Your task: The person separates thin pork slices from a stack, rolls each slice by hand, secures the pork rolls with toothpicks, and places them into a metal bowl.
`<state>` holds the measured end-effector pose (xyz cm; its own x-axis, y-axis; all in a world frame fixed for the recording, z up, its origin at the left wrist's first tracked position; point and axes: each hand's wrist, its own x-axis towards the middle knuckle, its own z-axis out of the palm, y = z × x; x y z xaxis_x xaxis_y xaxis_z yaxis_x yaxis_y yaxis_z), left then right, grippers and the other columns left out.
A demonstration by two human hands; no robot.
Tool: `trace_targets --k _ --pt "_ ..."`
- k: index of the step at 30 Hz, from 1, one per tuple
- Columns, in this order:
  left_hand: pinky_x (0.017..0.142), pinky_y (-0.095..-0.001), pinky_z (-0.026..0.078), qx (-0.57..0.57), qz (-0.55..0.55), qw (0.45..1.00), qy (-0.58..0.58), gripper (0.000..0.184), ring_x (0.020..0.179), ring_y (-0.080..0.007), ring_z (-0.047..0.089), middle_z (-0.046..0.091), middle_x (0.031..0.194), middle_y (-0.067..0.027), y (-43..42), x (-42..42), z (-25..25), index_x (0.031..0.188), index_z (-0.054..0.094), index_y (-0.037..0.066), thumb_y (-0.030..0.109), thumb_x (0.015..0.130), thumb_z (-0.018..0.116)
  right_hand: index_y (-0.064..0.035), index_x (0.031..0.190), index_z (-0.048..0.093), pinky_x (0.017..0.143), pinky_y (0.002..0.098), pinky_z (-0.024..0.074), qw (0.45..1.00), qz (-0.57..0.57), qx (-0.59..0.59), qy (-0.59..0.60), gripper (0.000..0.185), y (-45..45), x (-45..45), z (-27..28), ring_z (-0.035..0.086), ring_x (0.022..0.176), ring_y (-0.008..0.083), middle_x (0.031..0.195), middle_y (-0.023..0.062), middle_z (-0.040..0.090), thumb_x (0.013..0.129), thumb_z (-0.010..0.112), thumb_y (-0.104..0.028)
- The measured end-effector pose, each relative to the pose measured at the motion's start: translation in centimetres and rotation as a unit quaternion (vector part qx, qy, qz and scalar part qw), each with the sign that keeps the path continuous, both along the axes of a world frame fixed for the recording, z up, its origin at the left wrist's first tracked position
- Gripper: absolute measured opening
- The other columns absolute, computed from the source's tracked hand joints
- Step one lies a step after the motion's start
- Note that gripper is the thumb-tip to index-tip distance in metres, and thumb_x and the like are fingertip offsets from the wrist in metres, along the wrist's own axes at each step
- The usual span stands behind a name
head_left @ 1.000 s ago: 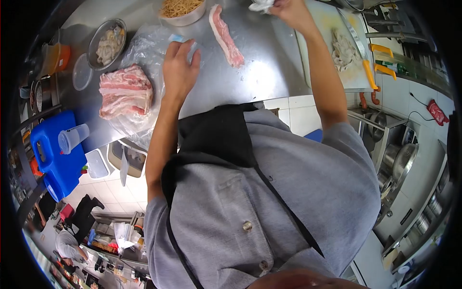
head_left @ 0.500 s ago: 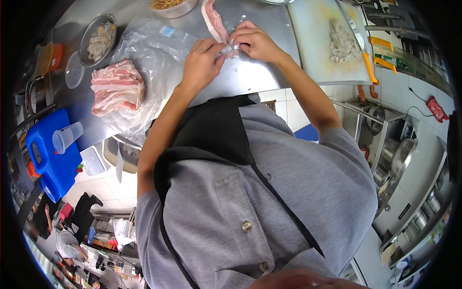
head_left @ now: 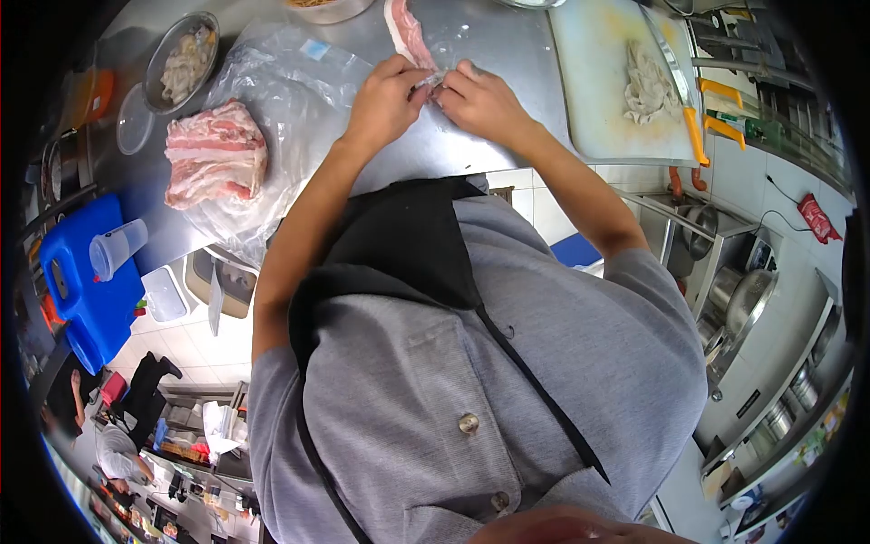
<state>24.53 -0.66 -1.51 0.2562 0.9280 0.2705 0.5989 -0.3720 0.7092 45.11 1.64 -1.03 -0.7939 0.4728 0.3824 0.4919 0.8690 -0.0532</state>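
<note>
A long strip of raw pork (head_left: 410, 34) lies on the steel table with its near end between my hands. My left hand (head_left: 388, 102) is closed in a pinch at that end, over a small crumpled, shiny whitish piece (head_left: 433, 80). From the other side my right hand (head_left: 480, 102) pinches the same piece, fingertips almost touching those of my left hand. Whether the piece is plastic or meat I cannot make out. To the left, a thick slab of raw pork belly (head_left: 216, 156) rests on a clear plastic bag (head_left: 290, 109).
A metal bowl of pale pieces (head_left: 186, 68) and a clear lid (head_left: 135, 118) stand at the left. On the right, a white cutting board (head_left: 594, 100) bears a crumpled cloth (head_left: 645, 86) and a yellow-handled knife (head_left: 694, 131). A blue jerrycan (head_left: 86, 281) is at lower left.
My hands have drawn closer together around the shiny piece, and my right fingers have turned downward. The whole view has shifted slightly.
</note>
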Motion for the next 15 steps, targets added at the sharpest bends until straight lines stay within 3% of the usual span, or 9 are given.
trace_targets --k 4,7,9,15 --pt "0.078 -0.0417 0.054 -0.026 0.01 0.999 -0.041 0.019 0.088 -0.0322 0.066 0.066 0.095 -0.0109 0.3 0.1 0.1 0.101 0.075 0.003 0.005 0.082 0.074 -0.0064 0.081 0.066 0.063 0.0347 0.0593 1.0 0.005 0.024 -0.011 0.011 -0.1 -0.5 0.5 0.061 0.096 0.0263 0.091 0.0052 0.059 0.074 0.07 -0.014" --pt "0.075 -0.0352 0.057 -0.024 -0.002 0.999 -0.039 0.022 0.08 -0.0275 0.069 0.068 0.104 -0.0121 0.7 -0.3 0.4 0.108 0.073 -0.001 0.002 0.086 0.072 -0.0066 0.082 0.065 0.067 0.0369 0.0596 0.999 0.015 -0.01 -0.027 0.012 1.1 -0.8 1.9 0.061 0.095 0.0268 0.093 0.0046 0.06 0.075 0.07 -0.015" --pt "0.074 -0.0343 0.057 -0.02 -0.002 0.998 -0.058 0.021 0.08 -0.026 0.069 0.068 0.104 -0.0118 0.9 -0.4 0.2 0.107 0.073 -0.001 0.002 0.087 0.071 -0.007 0.086 0.064 0.074 0.0388 0.0589 0.998 0.006 -0.06 0.026 0.012 1.9 -1.0 2.9 0.062 0.096 0.0275 0.096 0.005 0.061 0.079 0.07 -0.015" --pt "0.074 -0.0337 0.057 -0.034 -0.002 0.998 -0.061 0.021 0.078 -0.0241 0.069 0.07 0.102 -0.0118 0.8 -0.2 0.5 0.106 0.073 -0.002 0.004 0.086 0.073 -0.0067 0.1 0.067 0.078 0.0407 0.0532 0.976 0.028 -0.214 0.031 0.018 4.9 -0.4 2.0 0.062 0.094 0.0287 0.097 0.0058 0.063 0.083 0.069 -0.009"
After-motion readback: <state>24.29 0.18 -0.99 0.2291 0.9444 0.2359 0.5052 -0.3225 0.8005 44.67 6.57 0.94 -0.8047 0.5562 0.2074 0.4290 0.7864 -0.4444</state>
